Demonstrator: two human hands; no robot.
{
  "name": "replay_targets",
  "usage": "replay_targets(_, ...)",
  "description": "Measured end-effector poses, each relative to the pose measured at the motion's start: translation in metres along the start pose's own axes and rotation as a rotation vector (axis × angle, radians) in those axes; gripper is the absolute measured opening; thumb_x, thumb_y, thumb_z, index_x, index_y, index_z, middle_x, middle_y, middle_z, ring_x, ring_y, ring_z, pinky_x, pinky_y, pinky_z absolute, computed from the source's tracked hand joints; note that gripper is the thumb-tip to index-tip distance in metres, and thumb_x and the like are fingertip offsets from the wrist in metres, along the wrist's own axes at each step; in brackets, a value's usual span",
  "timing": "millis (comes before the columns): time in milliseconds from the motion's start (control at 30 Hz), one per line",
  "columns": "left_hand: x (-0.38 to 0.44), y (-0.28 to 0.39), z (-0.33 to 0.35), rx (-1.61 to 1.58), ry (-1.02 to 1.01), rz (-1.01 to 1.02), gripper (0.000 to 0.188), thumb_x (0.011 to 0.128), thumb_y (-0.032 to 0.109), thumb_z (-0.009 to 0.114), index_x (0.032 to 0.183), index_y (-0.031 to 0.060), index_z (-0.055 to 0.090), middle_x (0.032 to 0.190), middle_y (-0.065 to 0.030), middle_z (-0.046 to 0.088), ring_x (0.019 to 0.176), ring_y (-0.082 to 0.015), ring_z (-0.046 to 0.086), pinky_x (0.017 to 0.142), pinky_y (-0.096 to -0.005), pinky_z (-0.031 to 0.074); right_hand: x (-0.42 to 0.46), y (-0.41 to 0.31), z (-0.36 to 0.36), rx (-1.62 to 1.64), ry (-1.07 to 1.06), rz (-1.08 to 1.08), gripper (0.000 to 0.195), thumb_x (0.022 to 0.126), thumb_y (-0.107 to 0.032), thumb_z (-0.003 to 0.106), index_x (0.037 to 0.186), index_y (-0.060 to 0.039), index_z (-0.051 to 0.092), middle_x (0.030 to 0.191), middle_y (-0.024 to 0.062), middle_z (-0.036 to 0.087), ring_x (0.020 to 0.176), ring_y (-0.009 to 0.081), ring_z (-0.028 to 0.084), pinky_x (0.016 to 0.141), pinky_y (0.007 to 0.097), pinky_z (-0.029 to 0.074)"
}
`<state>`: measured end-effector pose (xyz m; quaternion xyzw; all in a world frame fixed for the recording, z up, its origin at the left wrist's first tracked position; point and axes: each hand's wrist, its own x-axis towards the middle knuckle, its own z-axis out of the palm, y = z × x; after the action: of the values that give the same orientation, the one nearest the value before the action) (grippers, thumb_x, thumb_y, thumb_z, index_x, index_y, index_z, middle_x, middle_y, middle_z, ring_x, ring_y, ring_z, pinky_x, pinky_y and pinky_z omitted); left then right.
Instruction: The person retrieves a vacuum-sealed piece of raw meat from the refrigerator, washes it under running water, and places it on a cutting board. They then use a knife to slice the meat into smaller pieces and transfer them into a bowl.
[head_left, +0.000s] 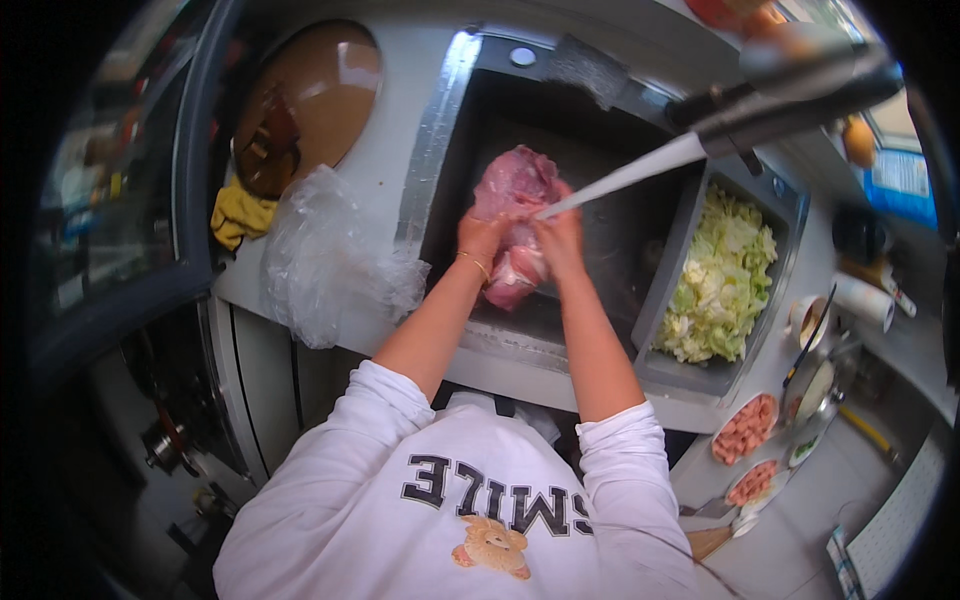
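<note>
A large piece of raw pink meat (517, 180) is held over the dark kitchen sink (622, 255). My left hand (480, 238) grips it on one side, and a thin bracelet circles that wrist. Opposite, my right hand (561, 232) clasps the same meat, with its fingers partly hidden behind it. From the black faucet (795, 112) a white stream of water (630, 174) runs at a slant and strikes near my right hand. Paler fat shows on the meat's lower end, below my hands.
Chopped cabbage or lettuce (720, 277) fills a grey side basin (645, 322). Left of the sink lie a crumpled clear plastic bag (330, 262), a yellow cloth (241, 214) and a round brown lid or board (337, 90). Bowls of cut pink meat (746, 429) stand at right.
</note>
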<state>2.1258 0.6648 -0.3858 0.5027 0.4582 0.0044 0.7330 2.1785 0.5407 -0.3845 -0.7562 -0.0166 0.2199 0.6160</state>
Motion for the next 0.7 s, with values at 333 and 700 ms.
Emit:
replay_targets(333,0.070,-0.058,-0.028,0.541,0.379,0.137,0.076,0.067,0.053,0.082,0.112,-0.0062,0.065,0.114,-0.0264,0.068,0.108,-0.0390,0.065,0.094,-0.0436,0.050,-0.014,0.088,-0.070,-0.702,-0.316,0.318,0.050,0.092,-0.028,0.064,0.139,-0.0153,0.053,0.145,0.0206,0.046,0.131,0.0395,0.047,0.108,0.0445,0.042)
replay_targets(700,0.066,-0.067,-0.053,1.087,0.025,-0.013,0.096,0.047,0.042,0.095,0.123,-0.0014,0.056,0.120,-0.0183,0.066,0.111,-0.0321,0.066,0.095,-0.0394,0.053,0.003,0.152,-0.077,-0.817,-0.547,0.373,0.049,0.082,-0.017,0.068,0.130,-0.0098,0.056,0.120,0.0282,0.061,0.112,0.0481,0.058,0.096,0.0442,0.048)
